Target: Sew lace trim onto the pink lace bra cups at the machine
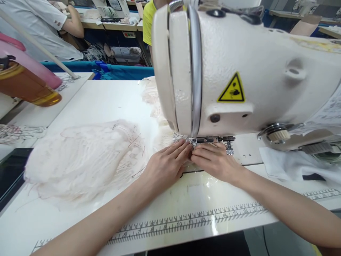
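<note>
Pink bottle beside amber container

Pale fabric, thin and crinkled

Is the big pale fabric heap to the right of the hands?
No, the fabric heap lies on the table, left of the left hand.

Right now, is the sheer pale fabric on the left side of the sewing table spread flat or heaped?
Heaped: the sheer pale fabric lies in rumpled, overlapping folds on the white sewing table.
</note>
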### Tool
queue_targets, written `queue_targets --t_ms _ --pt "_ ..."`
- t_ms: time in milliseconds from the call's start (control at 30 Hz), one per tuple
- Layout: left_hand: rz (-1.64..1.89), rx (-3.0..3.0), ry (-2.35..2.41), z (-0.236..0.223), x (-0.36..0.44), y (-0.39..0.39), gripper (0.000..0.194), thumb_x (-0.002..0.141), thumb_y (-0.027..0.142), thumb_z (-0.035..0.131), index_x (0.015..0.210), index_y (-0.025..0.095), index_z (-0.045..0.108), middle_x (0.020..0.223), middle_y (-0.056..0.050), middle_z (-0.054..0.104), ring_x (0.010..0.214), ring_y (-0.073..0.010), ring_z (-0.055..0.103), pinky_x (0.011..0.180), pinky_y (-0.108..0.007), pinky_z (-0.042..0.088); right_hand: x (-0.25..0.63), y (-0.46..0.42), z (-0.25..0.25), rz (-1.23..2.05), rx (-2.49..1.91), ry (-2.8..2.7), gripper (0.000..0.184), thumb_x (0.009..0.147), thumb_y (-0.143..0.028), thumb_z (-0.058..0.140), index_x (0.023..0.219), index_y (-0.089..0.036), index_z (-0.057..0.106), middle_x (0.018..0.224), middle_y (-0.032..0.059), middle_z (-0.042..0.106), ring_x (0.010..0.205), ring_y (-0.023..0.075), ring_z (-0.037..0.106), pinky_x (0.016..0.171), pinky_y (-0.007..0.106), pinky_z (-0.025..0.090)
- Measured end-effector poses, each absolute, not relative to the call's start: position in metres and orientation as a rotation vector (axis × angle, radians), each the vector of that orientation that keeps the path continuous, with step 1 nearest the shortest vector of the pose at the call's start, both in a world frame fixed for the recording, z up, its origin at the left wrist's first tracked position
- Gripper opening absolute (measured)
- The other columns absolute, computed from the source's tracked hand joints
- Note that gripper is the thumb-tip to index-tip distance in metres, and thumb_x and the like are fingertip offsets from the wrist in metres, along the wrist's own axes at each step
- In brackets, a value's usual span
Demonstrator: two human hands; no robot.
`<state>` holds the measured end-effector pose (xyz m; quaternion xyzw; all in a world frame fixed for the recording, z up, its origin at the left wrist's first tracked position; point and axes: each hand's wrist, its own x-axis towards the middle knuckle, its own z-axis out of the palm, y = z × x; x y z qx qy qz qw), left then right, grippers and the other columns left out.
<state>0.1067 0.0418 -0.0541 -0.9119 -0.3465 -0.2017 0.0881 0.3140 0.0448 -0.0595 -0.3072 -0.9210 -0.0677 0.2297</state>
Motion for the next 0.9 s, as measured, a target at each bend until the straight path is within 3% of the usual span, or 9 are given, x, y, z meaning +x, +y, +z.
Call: queue_targets --t_ms 500,700,900 --pt "-0.517 -2.682 -1.045 -0.053 0.111 0.038 0.04 0.087 0.019 0.046 0.122 0.004 0.059 0.127 -0.014 0.061 0.117 -0.0302 0.058 0.089 -0.043 0.057 0.322 0.053 -0.06 -0.045 -0.834 -2.552 0.023 0.091 -0.007 0.047 0.093 -0.021 0.064 0.097 0.0022 0.066 0.092 0.0146 0.058 0.079 0.03 0.046" --pt "-0.526 -2.67 -1.053 -0.052 0.114 0.039 0.039 0.089 0.021 0.045 0.123 0.005 0.059 0.127 -0.014 0.061 0.119 -0.029 0.057 0.092 -0.041 0.055 0.325 0.053 -0.06 -0.172 -0.886 -2.577 0.023 0.092 -0.007 0.045 0.095 -0.02 0.064 0.103 0.0025 0.067 0.09 0.0138 0.059 0.072 0.028 0.044" --pt "-0.532 -2.681 -1.071 -0.051 0.115 0.038 0.039 0.089 0.02 0.044 0.123 0.006 0.058 0.127 -0.016 0.06 0.12 -0.03 0.056 0.091 -0.042 0.055 0.327 0.052 -0.058 -0.414 -0.96 -2.48 0.02 0.087 -0.008 0.051 0.092 -0.022 0.064 0.104 -0.0045 0.07 0.078 0.0118 0.062 0.061 0.03 0.037"
